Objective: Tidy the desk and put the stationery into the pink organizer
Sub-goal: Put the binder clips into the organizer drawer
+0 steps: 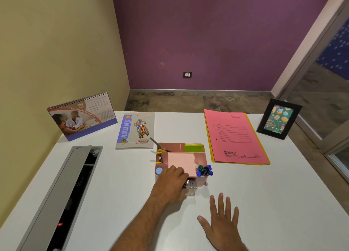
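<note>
pink organizer (201, 157) | upright, mid-desk | pens (204, 170), scissors (160, 146) inside

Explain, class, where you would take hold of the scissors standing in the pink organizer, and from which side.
Pinch the grey blade tips of the scissors from above-left. They jut over the rim of the pink organizer, while the yellow handles sit down inside its compartment.

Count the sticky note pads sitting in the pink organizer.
2. A pink pad fills the middle compartment of the pink organizer, and a green pad stands in the far right compartment. The left hand may hide more.
</note>
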